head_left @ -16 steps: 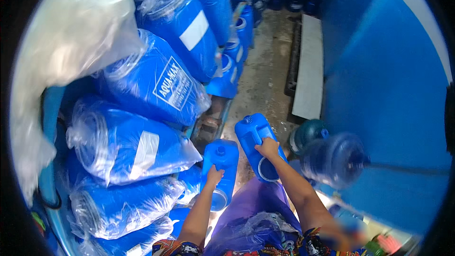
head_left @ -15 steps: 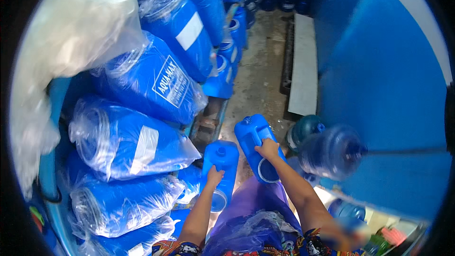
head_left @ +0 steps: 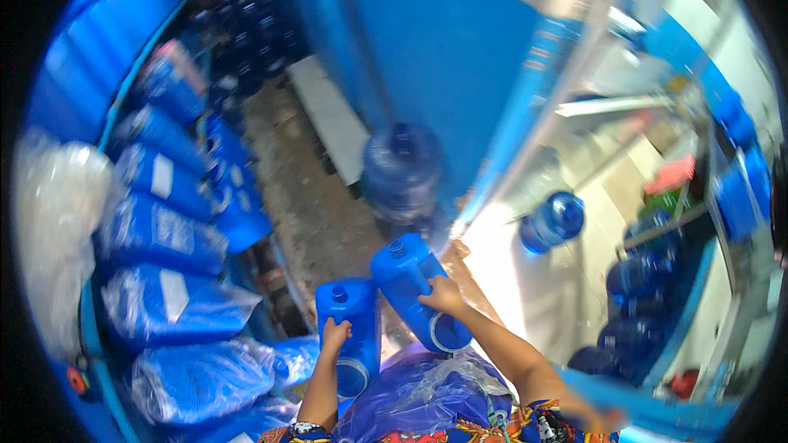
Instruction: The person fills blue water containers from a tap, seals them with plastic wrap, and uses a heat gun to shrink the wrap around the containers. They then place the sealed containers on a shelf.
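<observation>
Two blue plastic jerrycans hang side by side in front of my purple-covered lap. My left hand [head_left: 336, 333] is closed round the handle of the left jerrycan [head_left: 361, 312], whose capped spout points away from me. My right hand [head_left: 444, 294] grips the handle of the right jerrycan [head_left: 400, 269], which tilts and touches or overlaps the left one. Each has a large round ring at its near end. Just beyond the right jerrycan stands a clear bluish water bottle [head_left: 402, 168] against the blue wall.
Plastic-wrapped blue containers [head_left: 176, 303] line the left side. A pale board [head_left: 328, 119] lies along the concrete aisle. Right of the blue wall, a doorway opens onto a bright tiled floor [head_left: 603, 262] with a blue water bottle [head_left: 554, 221] and several more bottles [head_left: 636, 312] at far right.
My view has swung to the right, bringing the doorway and tiled room into sight. Both jerrycans have stayed in my hands.
</observation>
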`<state>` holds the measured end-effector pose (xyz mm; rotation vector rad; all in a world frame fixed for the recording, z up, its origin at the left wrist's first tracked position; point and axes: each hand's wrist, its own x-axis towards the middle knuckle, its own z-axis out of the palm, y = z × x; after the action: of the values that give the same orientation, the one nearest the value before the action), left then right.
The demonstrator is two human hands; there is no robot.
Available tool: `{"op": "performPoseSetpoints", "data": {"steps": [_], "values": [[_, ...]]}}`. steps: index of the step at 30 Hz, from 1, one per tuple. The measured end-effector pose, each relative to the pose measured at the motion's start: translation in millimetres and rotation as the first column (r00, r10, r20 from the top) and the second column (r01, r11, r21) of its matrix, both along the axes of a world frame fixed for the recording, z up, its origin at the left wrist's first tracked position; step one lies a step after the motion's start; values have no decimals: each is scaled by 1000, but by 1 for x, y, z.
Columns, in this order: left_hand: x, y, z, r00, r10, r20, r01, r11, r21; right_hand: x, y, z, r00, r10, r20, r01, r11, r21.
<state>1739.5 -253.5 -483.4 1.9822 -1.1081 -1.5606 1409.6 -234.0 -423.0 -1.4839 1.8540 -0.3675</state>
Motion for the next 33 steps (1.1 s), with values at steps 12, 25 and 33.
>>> {"op": "performPoseSetpoints", "data": {"steps": [12,25,33], "values": [[-335,54,45,706,-702,87,708,703,-73,-260,282,53,621,-783,-33,777,620,-103],[-711,103,152,382,-920,-91,776,373,-508,-551,364,103,196,-980,-13,822,171,-543],[-945,106,168,382,-801,-461,735,565,-374,-749,344,159,212,-977,-23,811,189,-554]]}}
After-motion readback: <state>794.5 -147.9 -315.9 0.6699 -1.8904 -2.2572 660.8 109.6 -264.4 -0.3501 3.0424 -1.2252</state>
